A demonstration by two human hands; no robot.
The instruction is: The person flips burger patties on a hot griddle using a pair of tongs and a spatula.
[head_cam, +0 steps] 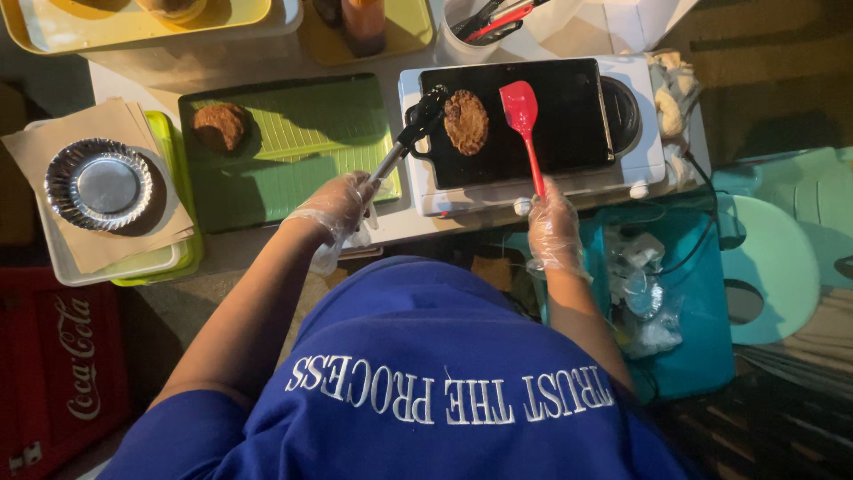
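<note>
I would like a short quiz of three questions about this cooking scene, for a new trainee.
1. True or false: the right hand holds the red spatula.
2. What does the left hand hold?
3. The second patty lies on: A) the griddle B) the green board C) the foil dish

Key
1. True
2. Tongs, tips at the patty on the griddle
3. B

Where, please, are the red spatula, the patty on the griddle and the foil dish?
red spatula (520, 107), head view, on its blade.
patty (466, 122), head view, its middle.
foil dish (99, 183), head view, its flat base.
</note>
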